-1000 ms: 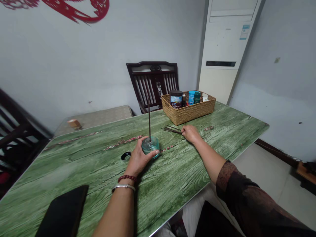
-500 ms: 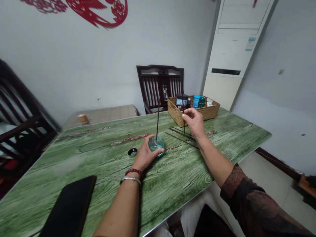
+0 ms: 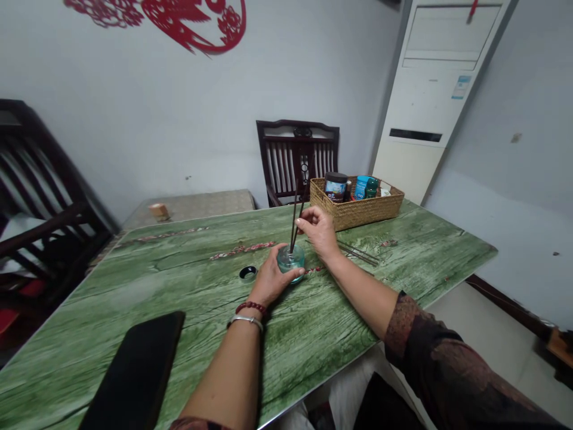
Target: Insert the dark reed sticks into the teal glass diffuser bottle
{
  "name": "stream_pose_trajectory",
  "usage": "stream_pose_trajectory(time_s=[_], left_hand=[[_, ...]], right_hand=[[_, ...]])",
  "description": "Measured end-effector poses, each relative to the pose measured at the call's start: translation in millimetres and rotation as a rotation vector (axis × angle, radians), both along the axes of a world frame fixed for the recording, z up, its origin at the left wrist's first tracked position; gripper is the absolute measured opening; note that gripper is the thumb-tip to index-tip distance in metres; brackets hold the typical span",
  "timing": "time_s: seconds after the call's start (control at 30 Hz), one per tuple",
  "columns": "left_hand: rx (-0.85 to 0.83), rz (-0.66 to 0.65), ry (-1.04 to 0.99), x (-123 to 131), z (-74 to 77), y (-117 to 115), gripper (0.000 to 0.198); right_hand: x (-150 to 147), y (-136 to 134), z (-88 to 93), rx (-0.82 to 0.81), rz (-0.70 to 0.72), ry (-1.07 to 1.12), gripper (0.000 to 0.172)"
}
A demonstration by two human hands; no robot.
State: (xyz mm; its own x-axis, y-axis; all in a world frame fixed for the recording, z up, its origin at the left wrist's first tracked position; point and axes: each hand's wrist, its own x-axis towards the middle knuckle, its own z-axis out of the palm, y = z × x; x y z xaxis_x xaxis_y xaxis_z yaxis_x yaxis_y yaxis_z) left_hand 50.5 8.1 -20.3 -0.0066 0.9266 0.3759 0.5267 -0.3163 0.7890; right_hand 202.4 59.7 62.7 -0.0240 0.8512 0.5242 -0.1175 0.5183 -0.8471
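Taking the small, round, pale teal glass jar (image 3: pixel 297 263) as the centre of the clock, it stands upright on the green wood-grain table (image 3: pixel 304 334), with the bare left hand (image 3: pixel 273 275) at 8 o'clock. That hand's fingers and thumb are spread and clamped around the jar's wall; a dark red bead bracelet (image 3: pixel 252 306) and a silver bangle (image 3: pixel 246 321) circle its wrist. From the jar's mouth a thin, dark brown stick (image 3: pixel 293 226) rises toward 12 o'clock, tilted slightly. The right hand (image 3: pixel 319 232), at 2 o'clock, has thumb and fingertips pinched together on a second thin, dark stick (image 3: pixel 303 204), which leans beside the first, its lower end at the jar's mouth; how deep it sits I cannot tell. More loose dark sticks (image 3: pixel 358 253) lie at 3 o'clock, just beyond the right wrist. A black ring-shaped cap (image 3: pixel 242 273) lies near the left hand at 9 o'clock, a flat black phone-like slab (image 3: pixel 134 370) at 8, and a woven tan basket (image 3: pixel 373 210) of jars and bottles at 2 o'clock
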Motion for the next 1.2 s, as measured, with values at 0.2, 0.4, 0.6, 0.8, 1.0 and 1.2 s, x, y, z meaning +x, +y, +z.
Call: stream_pose_trajectory(time_s=[0.2, 0.4, 0.6, 0.8, 1.0, 1.2], left_hand=[[0.035, -0.019, -0.014, -1.2, -1.1, 0.6, 0.074], [0.022, 0.035, -0.002, -1.0, -1.3, 1.2, 0.072], [0.012, 0.036, 0.006, -1.6, -1.9, 1.8, 0.073], [-0.033, 0.013, 0.003, -0.6, 2.2, -2.9, 0.087], [0.053, -0.007, -0.161, 2.2, 9.0, -5.3, 0.086], [0.140, 0.044, -0.231, 0.8, 15.7, -6.1, 0.062]], right_hand=[[-3.2, -6.0, -12.2, -0.036, -0.057, -0.254, 0.015], [50.3, -2.9, -17.4, 0.020, -0.338, -0.528, 0.011], [97.8, -0.2, -45.7, -0.164, -0.526, -0.980, 0.015], [100.7, -1.7, -54.1, -0.250, -0.449, -1.319, 0.017], [99.3, -2.0, -53.7, -0.264, -0.411, -1.433, 0.021], [95.5, -6.2, -51.6, -0.249, -0.421, -1.464, 0.029]])
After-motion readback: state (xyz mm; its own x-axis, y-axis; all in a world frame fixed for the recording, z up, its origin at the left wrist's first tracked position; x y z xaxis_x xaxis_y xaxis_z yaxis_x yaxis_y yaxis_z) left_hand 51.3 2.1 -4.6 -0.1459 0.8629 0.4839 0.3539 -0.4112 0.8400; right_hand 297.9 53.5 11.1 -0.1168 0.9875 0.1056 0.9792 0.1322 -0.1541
